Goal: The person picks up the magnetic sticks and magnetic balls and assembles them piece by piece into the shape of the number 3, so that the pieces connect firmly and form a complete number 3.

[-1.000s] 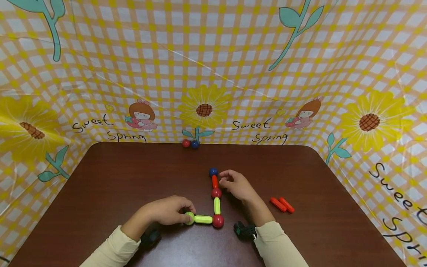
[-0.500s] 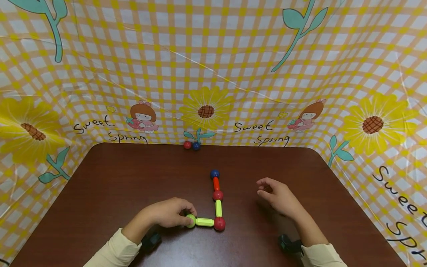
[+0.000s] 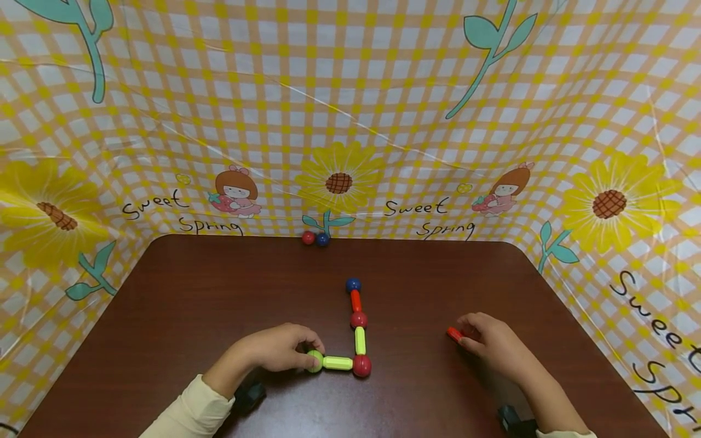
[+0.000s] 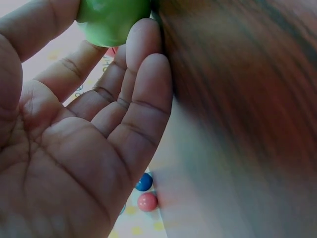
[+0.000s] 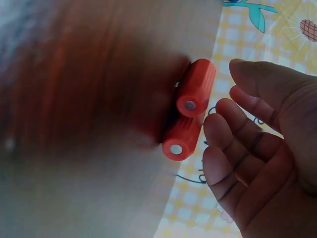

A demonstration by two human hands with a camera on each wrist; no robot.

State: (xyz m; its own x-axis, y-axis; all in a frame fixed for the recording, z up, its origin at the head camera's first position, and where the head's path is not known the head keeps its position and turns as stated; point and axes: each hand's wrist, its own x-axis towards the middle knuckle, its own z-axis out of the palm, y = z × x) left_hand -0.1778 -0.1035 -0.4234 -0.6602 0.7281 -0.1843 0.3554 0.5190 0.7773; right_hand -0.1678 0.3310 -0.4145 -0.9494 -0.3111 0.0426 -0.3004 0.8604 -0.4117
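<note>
My left hand [image 3: 282, 348] pinches a green ball [image 4: 113, 22] between thumb and fingers at the near end of an L-shaped chain. From it a yellow-green magnetic rod [image 3: 338, 363] runs right to a red corner ball [image 3: 362, 366]. A second yellow-green rod [image 3: 359, 341], another red ball [image 3: 358, 320], a red rod [image 3: 356, 301] and a blue ball [image 3: 353, 285] lead away from there. My right hand [image 3: 493, 344] hovers with loosely bent fingers at two loose red magnetic rods [image 5: 197, 89], which lie side by side with metal tips showing. Its fingertips are apart from them in the right wrist view.
At the back edge of the brown table [image 3: 246, 274], a red ball [image 3: 308, 238] and a blue ball [image 3: 323, 239] sit together. A checked, flower-printed cloth [image 3: 350, 103] hangs behind and along both sides.
My right hand has moved from beside the blue end of the chain rightward and then nearer, to the loose red rods. My left hand keeps its hold on the green ball.
</note>
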